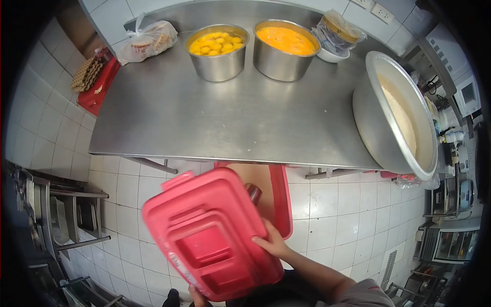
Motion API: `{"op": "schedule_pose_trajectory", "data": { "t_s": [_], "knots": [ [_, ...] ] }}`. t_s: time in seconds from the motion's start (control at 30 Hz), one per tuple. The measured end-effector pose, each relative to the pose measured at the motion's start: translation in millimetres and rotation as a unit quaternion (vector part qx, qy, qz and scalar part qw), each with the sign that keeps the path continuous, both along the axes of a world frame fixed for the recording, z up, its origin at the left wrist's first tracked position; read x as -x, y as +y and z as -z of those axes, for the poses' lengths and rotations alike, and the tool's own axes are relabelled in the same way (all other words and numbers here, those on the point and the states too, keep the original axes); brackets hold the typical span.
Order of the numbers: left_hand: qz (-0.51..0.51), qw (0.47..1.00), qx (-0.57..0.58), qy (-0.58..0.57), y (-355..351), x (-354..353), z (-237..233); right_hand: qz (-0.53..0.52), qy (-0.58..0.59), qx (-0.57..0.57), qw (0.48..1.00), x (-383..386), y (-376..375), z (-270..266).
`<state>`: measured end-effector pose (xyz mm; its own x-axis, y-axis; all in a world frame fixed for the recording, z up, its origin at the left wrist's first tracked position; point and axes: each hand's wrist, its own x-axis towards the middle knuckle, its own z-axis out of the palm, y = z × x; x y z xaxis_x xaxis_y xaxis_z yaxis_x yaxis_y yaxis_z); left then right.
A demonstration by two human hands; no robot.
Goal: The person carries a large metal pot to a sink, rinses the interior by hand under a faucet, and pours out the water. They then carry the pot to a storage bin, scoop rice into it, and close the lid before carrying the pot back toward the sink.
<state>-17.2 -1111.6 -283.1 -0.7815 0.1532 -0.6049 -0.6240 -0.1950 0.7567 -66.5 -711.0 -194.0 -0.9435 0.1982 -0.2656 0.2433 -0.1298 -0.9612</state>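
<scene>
A large red plastic lid (204,240) is tilted in front of me, held between both hands. My right hand (273,242) grips its right edge, with the thumb on top and the fingers partly out of sight behind it. At its lower edge my left hand (198,297) is closed on the rim, mostly hidden by the lid. Behind the lid, on the floor, stands a red bin (285,210) holding a pale beige powder or grain. A can-like scoop (253,193) shows inside the bin, partly covered by the lid.
On the steel table (204,123) stand a pot of egg yolks (219,64), a pot of orange liquid (283,64), a big metal bowl (371,112) with pale powder, a bagged item (148,43) and a white bowl (333,55). Egg trays (87,75) sit at left.
</scene>
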Motion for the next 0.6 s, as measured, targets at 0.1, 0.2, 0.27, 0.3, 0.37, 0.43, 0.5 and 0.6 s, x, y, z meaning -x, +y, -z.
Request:
{"op": "schedule_pose_trajectory", "data": {
  "t_s": [0.1,0.2,0.27,0.3,0.37,0.43,0.5,0.6],
  "knots": [
    [0.048,0.990,0.121,0.061,45.3,12.7,39.6,0.143,-0.044,-0.064,0.987,-49.9,13.6,91.6],
    [0.122,0.978,0.159,0.064,100.0,48.4,78.1,0.135,-0.085,-0.240,0.958,-54.4,63.0,140.7],
    [0.208,0.907,0.273,0.245,143.7,84.4,97.1,0.133,-0.085,-0.341,0.927,-28.8,94.1,162.4],
    [0.215,0.888,0.299,0.274,162.6,101.5,106.8,0.156,-0.073,-0.370,0.913,-15.2,105.1,172.4],
    [0.230,0.858,0.352,0.294,198.1,127.1,121.9,0.178,-0.067,-0.432,0.882,8.3,118.2,181.3],
    [0.258,0.840,0.387,0.279,223.8,141.5,118.6,0.178,-0.077,-0.473,0.860,19.7,107.6,184.3],
    [0.219,0.874,0.321,0.291,222.3,136.6,131.7,0.154,-0.109,-0.501,0.844,13.9,92.0,173.4],
    [0.173,0.913,0.237,0.282,227.6,136.9,133.1,0.149,-0.154,-0.473,0.854,10.4,83.6,179.6]
  ]
}}
